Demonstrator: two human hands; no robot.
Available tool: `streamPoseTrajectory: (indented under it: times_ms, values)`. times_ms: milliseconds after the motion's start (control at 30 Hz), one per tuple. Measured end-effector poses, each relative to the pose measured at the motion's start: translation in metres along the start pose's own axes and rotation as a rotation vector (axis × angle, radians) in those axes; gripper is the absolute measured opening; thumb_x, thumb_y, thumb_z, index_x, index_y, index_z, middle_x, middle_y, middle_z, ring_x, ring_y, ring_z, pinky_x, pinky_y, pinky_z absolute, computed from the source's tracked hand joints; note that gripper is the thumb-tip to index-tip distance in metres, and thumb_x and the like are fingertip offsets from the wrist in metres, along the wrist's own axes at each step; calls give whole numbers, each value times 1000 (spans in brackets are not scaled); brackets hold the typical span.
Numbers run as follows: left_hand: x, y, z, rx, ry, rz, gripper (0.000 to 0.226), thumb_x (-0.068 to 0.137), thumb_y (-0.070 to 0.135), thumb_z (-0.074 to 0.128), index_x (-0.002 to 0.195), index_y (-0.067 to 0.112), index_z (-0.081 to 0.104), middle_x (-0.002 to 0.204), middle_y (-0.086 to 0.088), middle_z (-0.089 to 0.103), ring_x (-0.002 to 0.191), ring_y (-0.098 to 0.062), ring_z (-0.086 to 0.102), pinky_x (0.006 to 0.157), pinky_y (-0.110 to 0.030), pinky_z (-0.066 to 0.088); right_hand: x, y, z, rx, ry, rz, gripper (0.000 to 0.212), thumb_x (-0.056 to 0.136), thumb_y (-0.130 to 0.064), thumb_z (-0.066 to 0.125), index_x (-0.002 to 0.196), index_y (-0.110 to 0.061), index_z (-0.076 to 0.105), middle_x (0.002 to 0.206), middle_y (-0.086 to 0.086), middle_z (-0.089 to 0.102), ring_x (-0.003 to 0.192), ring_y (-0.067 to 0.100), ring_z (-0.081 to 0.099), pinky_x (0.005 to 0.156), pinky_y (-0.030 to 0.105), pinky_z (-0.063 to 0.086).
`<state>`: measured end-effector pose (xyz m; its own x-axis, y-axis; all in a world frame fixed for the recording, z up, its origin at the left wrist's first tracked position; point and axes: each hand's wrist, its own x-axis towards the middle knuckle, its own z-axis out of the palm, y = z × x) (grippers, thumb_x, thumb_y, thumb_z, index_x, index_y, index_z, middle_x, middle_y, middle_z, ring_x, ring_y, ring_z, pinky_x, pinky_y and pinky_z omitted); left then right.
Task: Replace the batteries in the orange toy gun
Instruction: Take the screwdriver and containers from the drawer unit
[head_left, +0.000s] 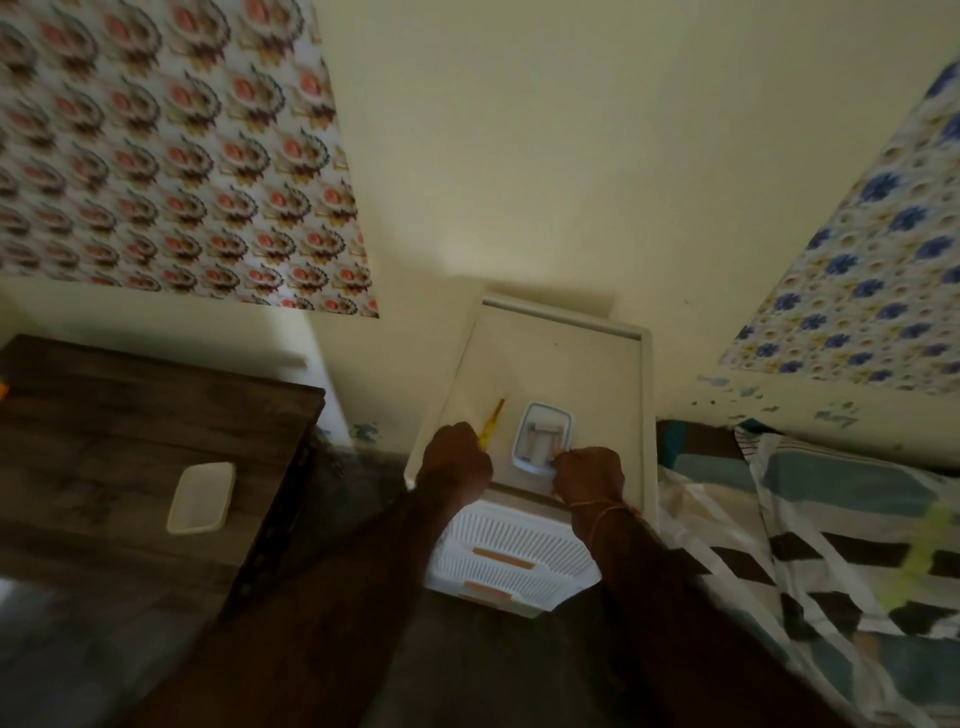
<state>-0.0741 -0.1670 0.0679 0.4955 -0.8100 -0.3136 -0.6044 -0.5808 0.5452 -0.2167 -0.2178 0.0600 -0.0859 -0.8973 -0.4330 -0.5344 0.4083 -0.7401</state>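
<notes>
A small blue-rimmed tray (542, 434) with pale, blurred items inside is seen on top of a white plastic drawer unit (597, 374); whether these are batteries cannot be told, and the orange toy gun is not seen. Just left of the tray, a slim yellow screwdriver (492, 420) is gripped in the curled left hand (456, 457). The right hand (588, 475), fingers curled, is pressed against the tray's near edge; a thin thread is worn on its wrist.

At the far left, a dark wooden table (130, 415) carries a white rectangular lid (201, 498). Above it, patterned paper with red motifs (166, 145) is fixed to the cream wall. The drawer fronts have a lattice texture with orange handles (501, 557). At the right, blue-flowered paper (872, 260) and a striped bedsheet (831, 545) are seen. No writing can be read.
</notes>
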Motion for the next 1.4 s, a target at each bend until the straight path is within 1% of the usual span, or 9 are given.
streamPoseTrajectory:
  times_ms: [200, 367, 467, 667, 800, 967, 1133, 1233, 1400]
  values:
    - [-14, -44, -44, -277, 83, -85, 9, 87, 12, 54, 90, 16, 62, 92, -3, 64, 75, -12, 57, 56, -26, 44, -42, -24, 37, 73, 61, -94, 28, 77, -19, 69, 53, -6, 67, 59, 18, 67, 61, 33, 67, 65, 42, 57]
    - [-34, -106, -92, -376, 118, -93, 7, 92, 13, 55, 90, 16, 62, 84, 1, 60, 78, -14, 58, 61, -27, 45, -101, -57, 90, 136, -31, -178, 28, 83, -10, 65, 55, -9, 65, 59, 16, 64, 54, 28, 61, 55, 33, 54]
    - [-46, -163, -123, -345, 107, -110, 18, 94, 18, 58, 77, 21, 57, 79, 1, 59, 84, -21, 62, 82, -35, 51, -139, -68, 133, 119, -77, -215, 28, 83, -13, 66, 55, -15, 65, 61, 12, 67, 56, 25, 65, 61, 36, 58]
    - [-81, -278, -177, -359, 234, -262, 11, 90, 23, 63, 92, 12, 64, 94, -3, 66, 94, -23, 65, 89, -37, 53, -216, -77, 231, 48, -259, -210, 18, 85, -14, 64, 69, -7, 70, 68, 13, 68, 62, 27, 68, 67, 44, 60]
    - [-99, -348, -210, -449, 223, -349, 15, 88, 13, 66, 93, 20, 54, 99, -4, 62, 89, -17, 61, 73, -31, 53, -258, -77, 292, -19, -345, -239, 20, 83, -13, 64, 65, -8, 66, 61, 11, 63, 56, 25, 63, 58, 37, 56]
    - [-102, -412, -233, -446, 251, -408, 23, 84, 5, 65, 72, 21, 52, 77, -3, 56, 77, -21, 58, 61, -28, 45, -279, -81, 353, -190, -449, -292, 16, 87, -13, 62, 88, -1, 72, 83, 9, 66, 85, 24, 65, 67, 24, 47]
    - [-72, -457, -242, -517, 223, -456, 10, 88, 5, 63, 81, 12, 59, 75, -1, 56, 66, -11, 53, 49, -20, 38, -263, -94, 407, -370, -516, -276, 27, 93, -17, 55, 107, 3, 66, 109, 11, 63, 109, 27, 60, 73, 19, 39]
    - [-49, -480, -249, -551, 174, -497, 4, 88, 8, 62, 86, 10, 66, 85, -8, 66, 78, -20, 65, 64, -35, 57, -241, -100, 442, -488, -568, -268, 28, 91, -19, 55, 111, -2, 67, 114, 13, 66, 108, 27, 61, 83, 27, 47]
    - [-8, -517, -256, -469, 117, -570, 3, 88, 12, 64, 88, 13, 66, 95, -10, 68, 90, -25, 66, 81, -43, 58, -217, -109, 499, -525, -559, -207, 29, 89, -18, 58, 111, 0, 65, 114, 16, 66, 108, 30, 62, 92, 38, 51]
